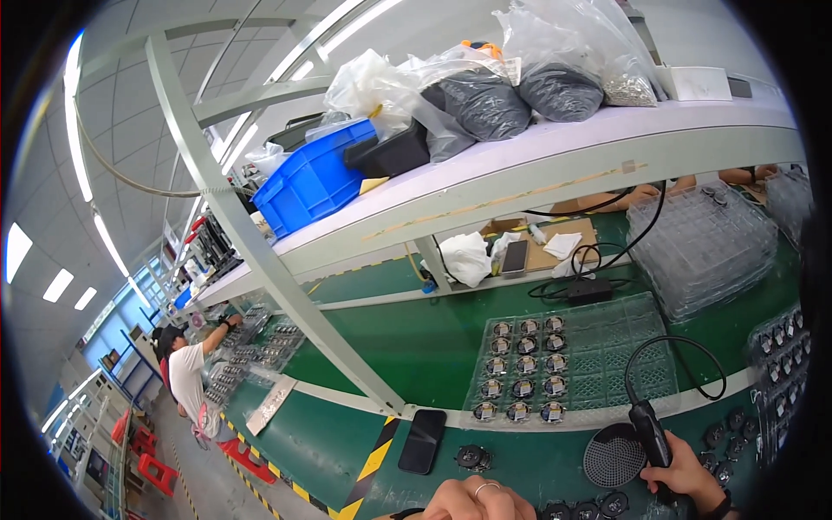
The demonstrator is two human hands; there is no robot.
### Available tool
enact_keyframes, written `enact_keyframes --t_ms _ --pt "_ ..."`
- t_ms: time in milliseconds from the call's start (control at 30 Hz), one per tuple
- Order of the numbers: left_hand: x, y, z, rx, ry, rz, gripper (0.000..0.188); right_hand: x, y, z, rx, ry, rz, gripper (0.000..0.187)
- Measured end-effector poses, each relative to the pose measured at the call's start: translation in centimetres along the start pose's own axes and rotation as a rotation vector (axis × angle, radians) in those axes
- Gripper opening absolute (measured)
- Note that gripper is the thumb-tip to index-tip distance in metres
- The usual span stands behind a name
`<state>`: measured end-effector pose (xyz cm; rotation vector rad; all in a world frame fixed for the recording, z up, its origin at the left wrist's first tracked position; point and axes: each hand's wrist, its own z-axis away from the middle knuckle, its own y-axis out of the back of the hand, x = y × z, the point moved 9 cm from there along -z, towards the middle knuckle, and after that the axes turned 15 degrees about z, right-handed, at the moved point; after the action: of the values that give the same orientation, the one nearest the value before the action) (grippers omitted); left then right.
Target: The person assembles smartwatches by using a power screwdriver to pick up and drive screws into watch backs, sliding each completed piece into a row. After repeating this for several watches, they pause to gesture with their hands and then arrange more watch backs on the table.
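My right hand (680,475) is wrapped round a black corded handheld tool (652,440) that looks like an electric screwdriver, held upright. Beside it lies a round dark disc with a fine grid of holes (612,457). At the lower edge my left hand (482,501), with a ring on one finger, is curled closed; whatever its fingers hold is hidden. Just beyond it sits a small round black part (471,457). More round black parts (586,510) lie between my hands, and several others (735,433) are to the right of my right hand.
Ahead stands a clear compartment tray (607,355), its left columns filled with round parts. Stacked clear trays (702,247) and a black power adapter (589,290) lie behind. A phone (423,442) is near the post. Overhead, a shelf carries a blue bin (316,182). Another person (186,373) works far left.
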<state>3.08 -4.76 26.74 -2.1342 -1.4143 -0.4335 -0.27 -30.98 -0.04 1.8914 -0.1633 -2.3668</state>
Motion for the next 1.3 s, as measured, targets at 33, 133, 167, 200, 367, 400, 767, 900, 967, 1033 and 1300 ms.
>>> enact_keyframes --t_ms 33,133,167,200,367,400,767,900,967,1033,1300 --pt "0.1 0.2 0.3 0.099 -0.053 0.028 0.032 0.0 -0.2 -0.1 -0.009 -0.017 0.001 0.055" --pt "0.5 1.2 1.1 0.296 -0.153 0.088 0.029 -0.6 -0.2 0.0 -0.002 -0.006 -0.005 0.053" --pt "0.6 1.3 1.0 0.227 -0.091 0.043 0.028 -0.8 -0.3 0.0 -0.002 0.001 -0.007 0.052" --pt "0.7 1.1 0.9 0.161 -0.033 -0.002 0.027 -0.8 -0.3 0.1 0.001 -0.005 -0.006 0.052" --pt "0.7 0.7 -0.2 -0.001 -0.076 -0.013 0.021 -1.3 -0.4 0.3 0.003 -0.001 -0.003 0.049" --pt "0.7 0.9 -0.2 0.001 -0.078 -0.004 0.021 -1.5 -0.5 0.2 -0.004 0.003 0.0 0.049" --pt "0.4 1.6 1.4 0.294 -0.108 -0.039 0.02 -1.1 -0.2 0.8 0.021 -0.028 0.038 0.053" --pt "1.6 1.3 1.0 0.33 0.088 -0.405 0.022 -0.9 -0.8 0.3 0.014 -0.04 0.041 0.056" --pt "1.7 0.9 -0.6 0.162 0.183 -0.547 0.023 -0.9 -0.2 0.1 0.048 -0.04 0.04 0.059" --pt "0.0 -1.1 -1.1 -0.245 0.411 -0.808 0.028 -0.9 0.0 0.4 0.041 -0.057 0.048 0.059" --pt "4.7 1.2 0.7 0.114 -0.096 -0.79 0.027 -0.8 0.1 0.0 0.096 -0.056 0.061 0.065"
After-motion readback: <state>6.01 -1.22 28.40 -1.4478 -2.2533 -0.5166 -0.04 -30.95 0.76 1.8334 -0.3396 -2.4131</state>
